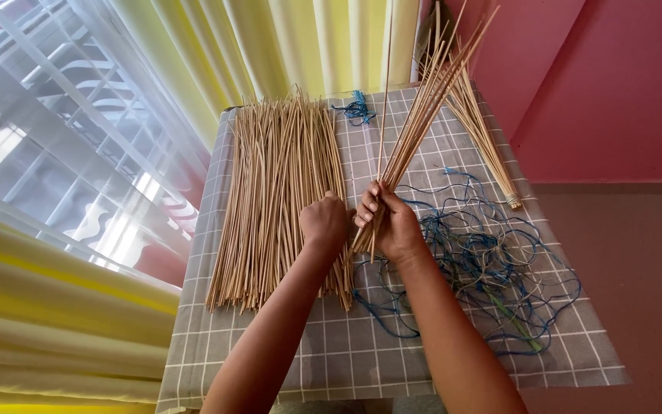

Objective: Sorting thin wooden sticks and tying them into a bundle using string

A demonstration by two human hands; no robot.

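A wide layer of thin tan sticks [273,195] lies spread on a table with a grey checked cloth [346,353]. My left hand [325,221] rests closed on the right edge of that layer, its fingers curled down into the sticks. My right hand [389,222] grips a bunch of the same sticks [423,107], which fans upward and away from me toward the far right. The two hands are almost touching.
A loose tangle of blue and grey string [492,268] covers the table's right half. A tied bundle of sticks [484,138] lies at the far right, a small blue string knot [358,110] at the far edge. Yellow curtains [285,46] and a window are left, a pink wall right.
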